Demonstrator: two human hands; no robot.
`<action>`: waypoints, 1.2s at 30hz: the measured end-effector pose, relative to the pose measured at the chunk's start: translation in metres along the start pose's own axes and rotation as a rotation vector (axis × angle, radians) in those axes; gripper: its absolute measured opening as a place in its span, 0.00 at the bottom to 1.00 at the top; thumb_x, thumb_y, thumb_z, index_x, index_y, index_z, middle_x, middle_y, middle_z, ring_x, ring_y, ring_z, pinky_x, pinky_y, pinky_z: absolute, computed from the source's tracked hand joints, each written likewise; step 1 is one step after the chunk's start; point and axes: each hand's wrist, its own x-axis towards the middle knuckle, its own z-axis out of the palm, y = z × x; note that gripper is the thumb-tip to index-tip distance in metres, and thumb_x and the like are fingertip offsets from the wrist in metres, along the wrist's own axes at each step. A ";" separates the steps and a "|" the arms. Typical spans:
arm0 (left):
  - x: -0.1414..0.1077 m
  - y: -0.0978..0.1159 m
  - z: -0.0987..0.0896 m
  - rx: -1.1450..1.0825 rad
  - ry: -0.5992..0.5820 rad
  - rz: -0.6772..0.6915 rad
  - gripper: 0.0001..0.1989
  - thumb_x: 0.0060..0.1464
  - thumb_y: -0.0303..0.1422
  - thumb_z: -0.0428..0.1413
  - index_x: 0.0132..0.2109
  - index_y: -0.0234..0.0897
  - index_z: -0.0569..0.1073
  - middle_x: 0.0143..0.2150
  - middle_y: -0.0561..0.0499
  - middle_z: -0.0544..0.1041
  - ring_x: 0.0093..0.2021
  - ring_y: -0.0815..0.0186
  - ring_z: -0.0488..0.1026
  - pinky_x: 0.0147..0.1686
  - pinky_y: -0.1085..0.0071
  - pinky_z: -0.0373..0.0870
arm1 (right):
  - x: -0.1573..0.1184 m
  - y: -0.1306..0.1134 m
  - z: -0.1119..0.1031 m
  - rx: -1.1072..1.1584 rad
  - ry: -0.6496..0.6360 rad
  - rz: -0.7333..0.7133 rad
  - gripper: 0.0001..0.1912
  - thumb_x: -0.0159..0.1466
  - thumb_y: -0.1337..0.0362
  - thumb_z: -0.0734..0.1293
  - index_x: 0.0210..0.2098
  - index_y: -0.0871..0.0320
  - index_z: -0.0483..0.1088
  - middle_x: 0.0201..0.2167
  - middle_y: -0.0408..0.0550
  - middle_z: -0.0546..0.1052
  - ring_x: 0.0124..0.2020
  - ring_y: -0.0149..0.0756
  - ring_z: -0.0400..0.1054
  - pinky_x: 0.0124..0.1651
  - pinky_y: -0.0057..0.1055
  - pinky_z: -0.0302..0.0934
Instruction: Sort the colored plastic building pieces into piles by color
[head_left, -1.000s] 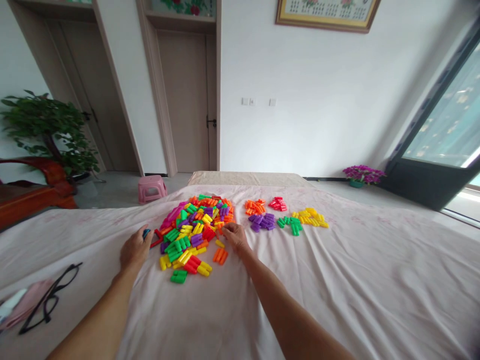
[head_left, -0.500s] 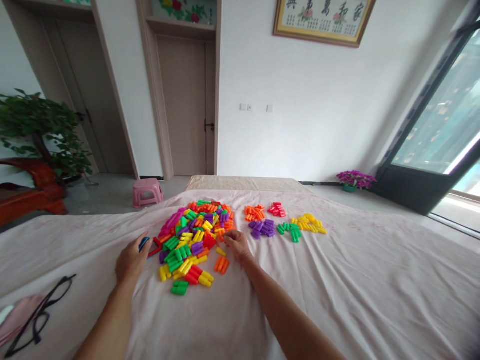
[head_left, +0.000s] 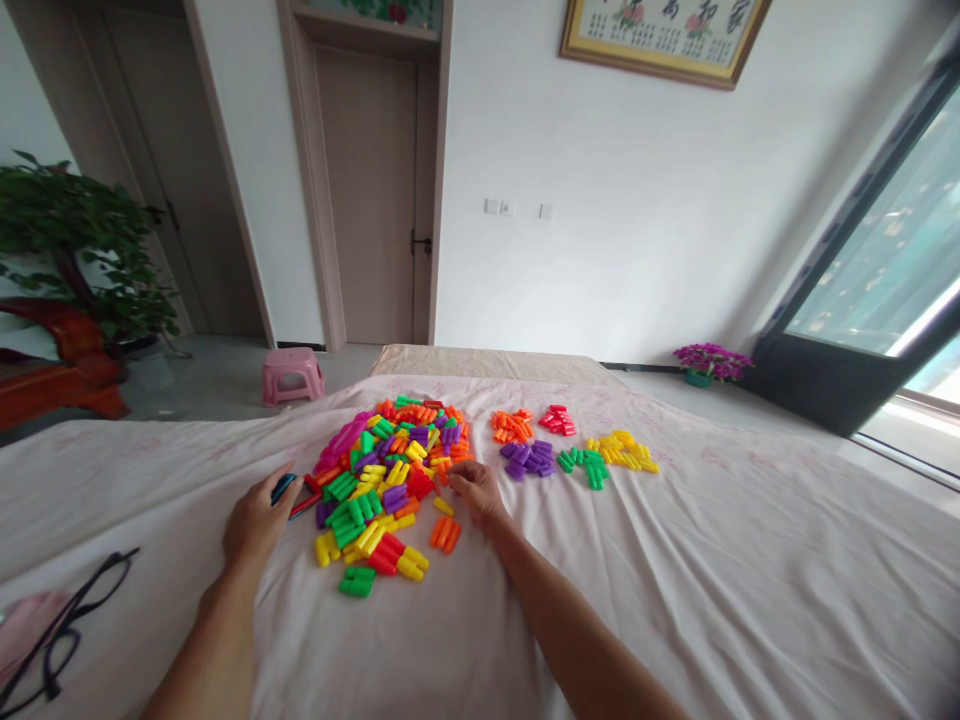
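Pale, creased cloth (head_left: pixel 720 610) covers the working surface, with a white wall (head_left: pixel 517 130) and a closed door (head_left: pixel 367 200) behind. A pink stool (head_left: pixel 292 378) stands on the floor beyond the far left edge.

Left of centre lies a heaped pile of plastic blocks (head_left: pixel 370 478) in green, yellow, purple, orange and red, with a bright pink item (head_left: pixel 346 440) against its left side (nature unclear from my position). My left hand (head_left: pixel 256 515), at the pile's left, is narrow, its fingers curled on a dark blue item (head_left: pixel 283 488). Red pieces (head_left: pixel 307 496) lie just beside it; whether they are joined to it I cannot tell.

My right hand (head_left: pixel 474 488) is at the pile's right edge, thumb and fingers drawn close together. I cannot confirm whether anything is pinched between them. Near that hand, a yellow block (head_left: pixel 444 507) and an orange block (head_left: pixel 445 534) lie on the cloth.

To the right, I record five single-colour groups: orange (head_left: pixel 512 427), red (head_left: pixel 557 420), purple (head_left: pixel 527 459), green (head_left: pixel 592 468) and yellow (head_left: pixel 624 451). Black-framed glasses (head_left: pixel 54 640) rest at near left.
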 end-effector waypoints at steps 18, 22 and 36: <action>-0.004 -0.004 0.002 0.003 0.000 0.028 0.33 0.63 0.52 0.48 0.68 0.41 0.72 0.62 0.40 0.79 0.59 0.50 0.76 0.58 0.59 0.70 | -0.016 -0.011 -0.008 0.134 -0.138 0.060 0.13 0.54 0.55 0.73 0.34 0.57 0.79 0.25 0.42 0.77 0.25 0.30 0.65 0.30 0.28 0.60; -0.005 -0.006 0.003 0.001 0.002 0.059 0.33 0.64 0.52 0.49 0.68 0.39 0.71 0.62 0.39 0.79 0.59 0.50 0.76 0.58 0.59 0.70 | -0.027 -0.032 -0.020 -0.204 -0.374 0.018 0.14 0.56 0.53 0.76 0.37 0.56 0.80 0.29 0.42 0.77 0.27 0.31 0.66 0.31 0.27 0.59; -0.008 0.002 -0.001 -0.004 -0.029 0.004 0.34 0.63 0.53 0.48 0.68 0.41 0.72 0.62 0.39 0.78 0.59 0.47 0.76 0.57 0.57 0.70 | -0.062 -0.067 -0.033 -0.766 -0.435 -0.256 0.24 0.59 0.63 0.76 0.55 0.54 0.77 0.48 0.53 0.81 0.49 0.46 0.75 0.52 0.37 0.67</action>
